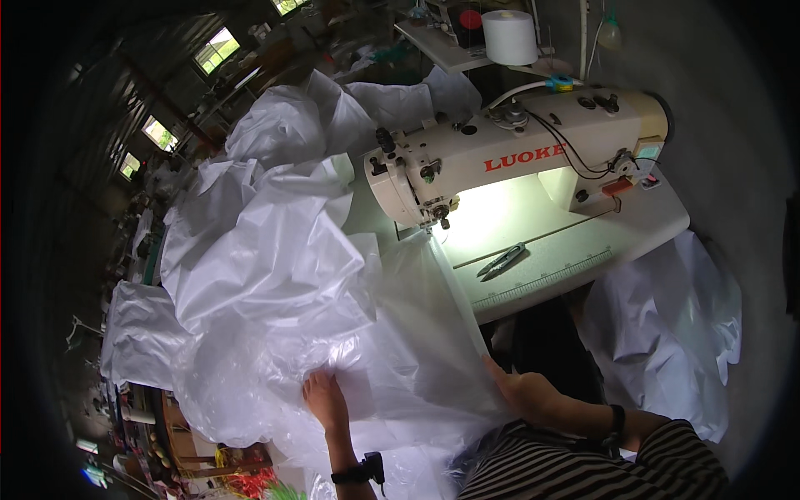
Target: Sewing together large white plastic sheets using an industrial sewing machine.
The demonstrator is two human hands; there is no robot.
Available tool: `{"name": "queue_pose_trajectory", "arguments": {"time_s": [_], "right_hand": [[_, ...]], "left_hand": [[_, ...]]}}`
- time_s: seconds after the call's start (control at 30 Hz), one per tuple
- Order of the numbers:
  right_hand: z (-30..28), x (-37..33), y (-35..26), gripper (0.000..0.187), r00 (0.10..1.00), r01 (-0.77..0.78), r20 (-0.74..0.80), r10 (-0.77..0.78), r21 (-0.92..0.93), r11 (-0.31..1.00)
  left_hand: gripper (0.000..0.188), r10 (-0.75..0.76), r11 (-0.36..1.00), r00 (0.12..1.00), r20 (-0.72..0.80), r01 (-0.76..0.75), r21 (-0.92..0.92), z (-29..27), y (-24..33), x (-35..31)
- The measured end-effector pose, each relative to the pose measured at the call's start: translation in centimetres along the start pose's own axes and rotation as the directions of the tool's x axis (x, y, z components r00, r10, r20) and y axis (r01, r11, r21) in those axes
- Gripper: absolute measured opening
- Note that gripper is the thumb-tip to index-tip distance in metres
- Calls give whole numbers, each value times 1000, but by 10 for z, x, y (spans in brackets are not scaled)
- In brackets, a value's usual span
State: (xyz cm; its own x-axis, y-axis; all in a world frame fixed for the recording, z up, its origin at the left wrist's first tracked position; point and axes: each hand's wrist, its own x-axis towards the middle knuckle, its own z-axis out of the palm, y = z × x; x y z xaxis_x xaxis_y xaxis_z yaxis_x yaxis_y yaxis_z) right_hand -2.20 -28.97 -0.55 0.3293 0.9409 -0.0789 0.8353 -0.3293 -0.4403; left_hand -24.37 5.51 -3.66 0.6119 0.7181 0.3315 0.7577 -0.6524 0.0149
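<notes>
At far left, a folded bundle of crumpled white sheeting [146, 333] sits beside a larger heap of glossy white sheeting [258, 242], which fills the left and upper centre of the frame. At lower centre-left, the left hand [325, 402] lies on a translucent white plastic sheet [425, 325], its fingers bent and close together; whether they pinch the material cannot be told. The sheet occupies the centre, its upper corner reaching the needle area of a cream-coloured industrial sewing machine [517, 137] at upper right. On the pale bench [633, 218] below the machine's arm lie small grey metal thread snips [502, 262]; a white cone of thread [510, 37] stands above. Right of centre, the right hand [525, 393] touches the sheet's right edge; its fingers are partly hidden, so their closure cannot be told. At far right hangs bluish-white draped sheeting [667, 333].
</notes>
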Motion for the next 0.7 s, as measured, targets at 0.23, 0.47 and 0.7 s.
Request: {"name": "queue_pose_trajectory", "arguments": {"time_s": [0.23, 0.47, 0.7], "right_hand": [[-6, 7, -11, 70, 998, -29, 50, 25, 101, 994], [-8, 31, -8, 70, 997, 6, -80, 15, 257, 966], [-21, 93, 7, 67, 978, -63, -181, 106, 230, 971]], "left_hand": [[13, -160, 958, 973, -165, 113, -262, -27, -12, 6], [14, -207, 950, 930, -304, 117, -290, -49, -16, 64], [14, -175, 929, 927, -331, 45, -367, -34, -12, 145]]}}
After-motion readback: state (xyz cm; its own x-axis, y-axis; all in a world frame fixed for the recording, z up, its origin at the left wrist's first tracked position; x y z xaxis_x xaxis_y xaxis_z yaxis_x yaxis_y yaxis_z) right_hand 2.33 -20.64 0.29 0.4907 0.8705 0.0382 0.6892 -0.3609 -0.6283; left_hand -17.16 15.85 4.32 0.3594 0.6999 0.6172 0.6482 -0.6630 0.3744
